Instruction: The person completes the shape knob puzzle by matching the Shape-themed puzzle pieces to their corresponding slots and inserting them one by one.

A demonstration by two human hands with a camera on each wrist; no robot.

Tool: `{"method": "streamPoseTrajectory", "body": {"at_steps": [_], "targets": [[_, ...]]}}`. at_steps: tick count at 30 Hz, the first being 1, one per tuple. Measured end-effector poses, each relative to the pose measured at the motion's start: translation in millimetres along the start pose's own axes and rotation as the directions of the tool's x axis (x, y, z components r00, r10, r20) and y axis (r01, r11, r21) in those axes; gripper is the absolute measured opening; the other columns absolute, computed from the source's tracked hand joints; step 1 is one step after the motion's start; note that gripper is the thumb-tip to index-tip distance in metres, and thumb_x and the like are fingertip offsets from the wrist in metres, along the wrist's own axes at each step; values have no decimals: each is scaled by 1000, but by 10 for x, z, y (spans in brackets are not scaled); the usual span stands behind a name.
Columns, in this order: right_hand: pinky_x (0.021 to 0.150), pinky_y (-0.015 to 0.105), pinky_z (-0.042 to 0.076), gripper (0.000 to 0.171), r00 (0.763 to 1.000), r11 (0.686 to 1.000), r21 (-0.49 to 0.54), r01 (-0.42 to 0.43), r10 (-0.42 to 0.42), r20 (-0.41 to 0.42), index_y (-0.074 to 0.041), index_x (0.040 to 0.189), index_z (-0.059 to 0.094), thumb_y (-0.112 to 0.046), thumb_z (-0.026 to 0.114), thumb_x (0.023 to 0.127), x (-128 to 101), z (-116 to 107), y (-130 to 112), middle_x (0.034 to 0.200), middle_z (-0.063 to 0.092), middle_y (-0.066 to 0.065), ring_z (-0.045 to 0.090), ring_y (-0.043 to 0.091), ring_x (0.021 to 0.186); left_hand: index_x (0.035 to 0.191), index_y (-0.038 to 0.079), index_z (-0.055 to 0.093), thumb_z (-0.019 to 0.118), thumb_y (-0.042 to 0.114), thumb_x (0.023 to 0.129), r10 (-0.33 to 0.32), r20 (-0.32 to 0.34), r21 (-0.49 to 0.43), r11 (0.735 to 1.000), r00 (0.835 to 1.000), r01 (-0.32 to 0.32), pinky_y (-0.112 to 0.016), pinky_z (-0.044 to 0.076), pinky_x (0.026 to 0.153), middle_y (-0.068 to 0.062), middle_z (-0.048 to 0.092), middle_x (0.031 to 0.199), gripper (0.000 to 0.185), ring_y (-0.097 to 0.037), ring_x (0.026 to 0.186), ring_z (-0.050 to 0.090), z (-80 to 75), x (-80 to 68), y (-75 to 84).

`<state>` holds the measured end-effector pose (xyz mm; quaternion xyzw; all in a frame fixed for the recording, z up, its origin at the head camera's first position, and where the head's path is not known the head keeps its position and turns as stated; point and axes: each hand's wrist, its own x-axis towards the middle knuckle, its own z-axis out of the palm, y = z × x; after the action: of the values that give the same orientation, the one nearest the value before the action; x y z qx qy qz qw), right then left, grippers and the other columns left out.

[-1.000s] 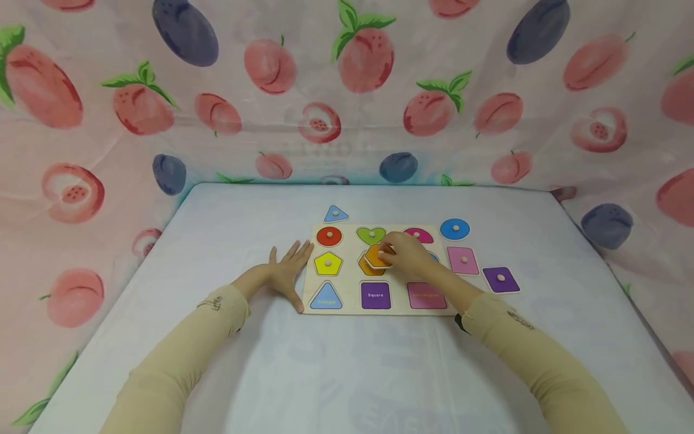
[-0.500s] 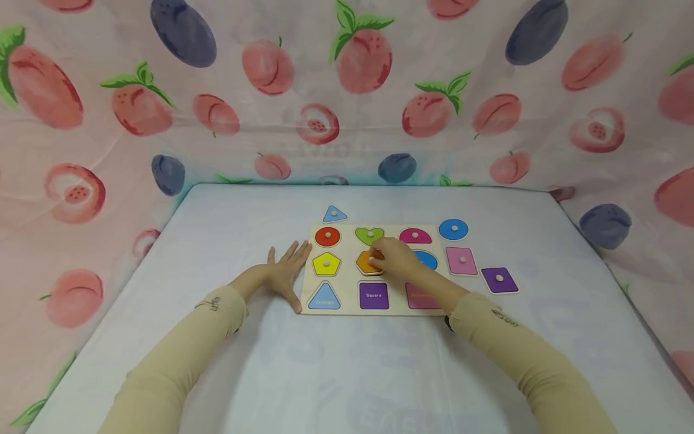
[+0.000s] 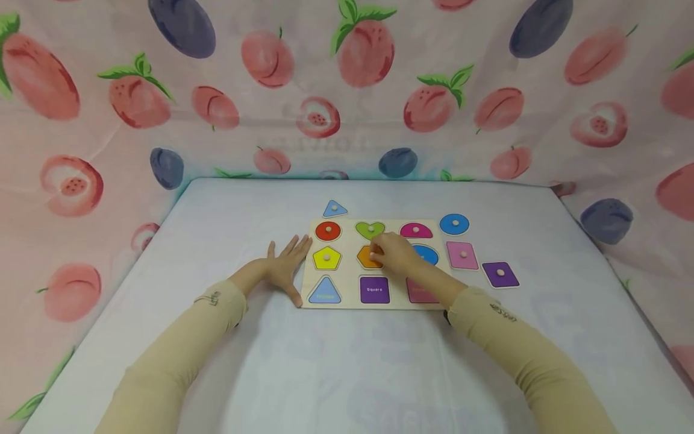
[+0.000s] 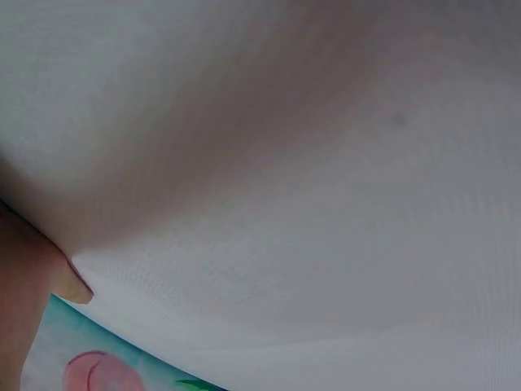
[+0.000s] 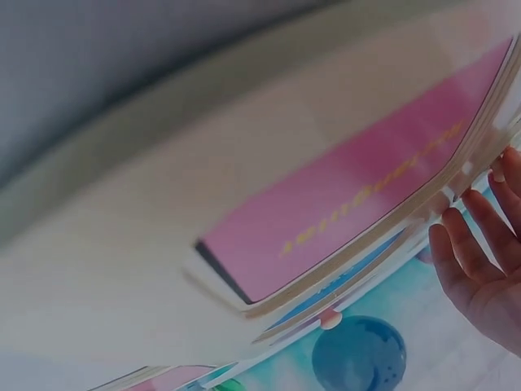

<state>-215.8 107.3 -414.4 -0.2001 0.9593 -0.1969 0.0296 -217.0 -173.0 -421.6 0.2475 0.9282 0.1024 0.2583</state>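
Two hands: right hand (image 3: pixel 397 254) pinching orange hexagon (image 3: pixel 367 258) knob; left hand (image 3: pixel 286 269) spread flat beside puzzle board (image 3: pixel 347 301).

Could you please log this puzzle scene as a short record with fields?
right hand: right hand grips the knob of the orange hexagon piece, which sits in the board's middle slot
left hand: left hand lies flat against the left edge of the puzzle board
loose pieces: blue triangle, blue circle, pink piece, purple piece
empty slots: triangle, square, pink rectangle
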Motion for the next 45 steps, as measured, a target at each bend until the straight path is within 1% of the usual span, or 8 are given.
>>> {"method": "streamPoseTrajectory", "body": {"at_steps": [11,17,21,25,29,36,40,45], "targets": [[72,28,48,12,999,996,-75,45,-43,29,-5,84,65,-16,67,87,30,-35,-50,76,62,5,52,19,75,150,6,-13,85,51,58,-5,-2,6,1000,1000,5,-69,-18,103,-14,-19,157,141,-34,143,-22,1,1,7],[72,27,47,13,998,996,-84,21,-15,64,-7,82,63,-19,68,86,68,-84,-62,78,61,5,52,19,77,149,6,-14,84,52,58,-6,-1,16,1000,1000,6,-69,-19,103,-14,-20,157,141,-34,143,-22,-14,18,6],[76,29,46,13,996,998,-55,32,-27,83,-8,81,64,-19,69,85,98,-133,-44,78,61,4,52,20,79,149,5,-14,84,52,59,4,3,12,1000,1000,-4,-69,-19,102,-14,-20,157,142,-34,143,-23,-24,16,-13],[74,28,45,12,991,996,-24,91,-88,102,-7,81,65,-18,71,84,119,-160,7,75,61,4,52,18,76,149,5,-14,84,52,58,10,8,11,1000,1000,-10,-69,-20,102,-14,-21,157,142,-34,143,-25,-20,2,-30],[73,26,45,11,982,995,22,101,-104,158,-7,86,67,-16,73,82,120,-186,80,78,62,4,52,17,76,149,5,-14,83,53,59,22,14,16,1000,1000,-22,-70,-21,102,-14,-21,156,142,-34,142,-25,-2,3,-20],[92,35,51,18,962,991,110,69,-96,256,-8,99,70,-11,73,82,132,-215,193,103,70,7,61,23,99,149,6,-16,83,54,59,22,18,36,999,1000,-23,-69,-19,103,-13,-22,156,142,-33,143,-25,37,1,-23],[95,38,50,21,953,987,158,40,-85,292,-8,104,69,-8,70,84,154,-256,217,111,68,9,60,26,108,149,7,-16,83,54,59,15,10,36,999,1000,-15,-69,-20,103,-13,-22,156,142,-33,143,-25,16,1,-24],[99,40,47,21,940,982,180,51,-108,325,-6,107,69,-6,67,86,183,-273,234,113,68,10,58,28,112,149,7,-15,84,53,59,19,6,23,1000,1000,-19,-68,-20,103,-12,-22,157,142,-32,143,-25,23,-4,-43]]}}
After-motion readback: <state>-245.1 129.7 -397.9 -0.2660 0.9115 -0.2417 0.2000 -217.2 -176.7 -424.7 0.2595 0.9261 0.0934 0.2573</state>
